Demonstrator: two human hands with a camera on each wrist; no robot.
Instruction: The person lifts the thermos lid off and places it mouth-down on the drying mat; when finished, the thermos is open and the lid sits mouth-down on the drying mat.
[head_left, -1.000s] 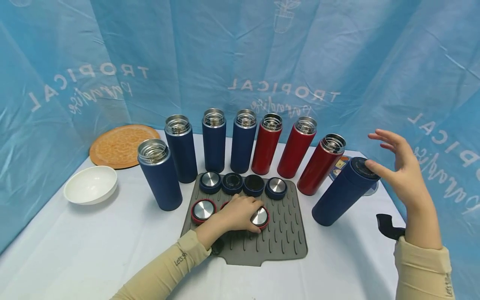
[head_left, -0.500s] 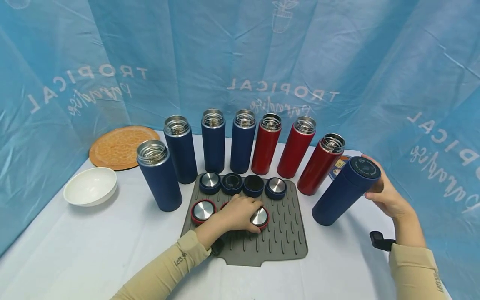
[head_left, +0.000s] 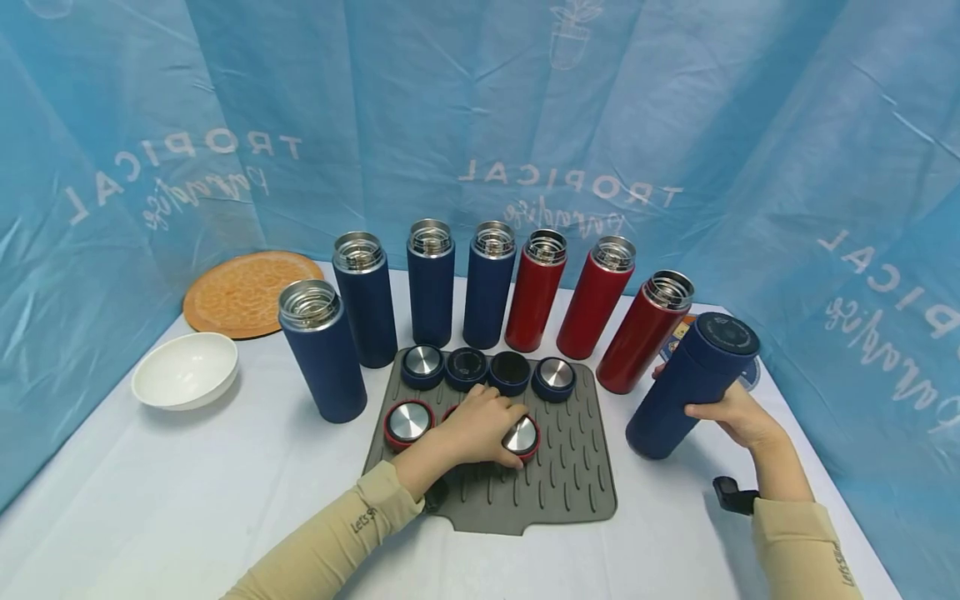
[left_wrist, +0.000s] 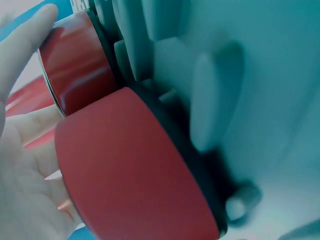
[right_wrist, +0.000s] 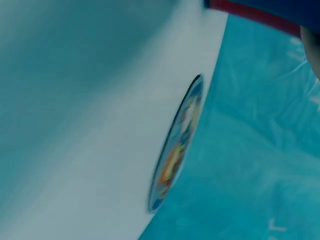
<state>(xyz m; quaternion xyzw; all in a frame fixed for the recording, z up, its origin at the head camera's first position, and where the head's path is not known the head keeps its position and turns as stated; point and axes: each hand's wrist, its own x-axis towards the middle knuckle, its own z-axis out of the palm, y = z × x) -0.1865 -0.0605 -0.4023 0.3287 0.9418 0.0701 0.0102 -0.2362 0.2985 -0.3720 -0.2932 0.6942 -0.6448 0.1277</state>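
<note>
My left hand [head_left: 480, 429] reaches over the grey drying mat [head_left: 570, 483], with a finger and the thumb about the right-hand red-rimmed lid [head_left: 522, 439]. The middle red lid is mostly hidden under the palm; the left red lid [head_left: 408, 421] lies beside the wrist. In the left wrist view, the fingers [left_wrist: 37, 122] sit behind two red lids [left_wrist: 135, 170]. My right hand [head_left: 738, 417] grips a capped blue thermos bottle [head_left: 678, 392] around its middle, thumb in front and fingertips behind. The bottle looks upright on the cloth, or nearly so.
Several uncapped blue bottles [head_left: 325, 367] and three uncapped red bottles [head_left: 641, 342] stand in an arc behind the mat. Several blue lids [head_left: 554, 379] line its back edge. A white bowl [head_left: 185, 371] and an orange round board [head_left: 251, 292] lie left. A patterned disc [right_wrist: 175, 150] lies right.
My right hand has come down from above the blue bottle, gone round its far right side and taken hold of its body. The left hand stays on the lids.
</note>
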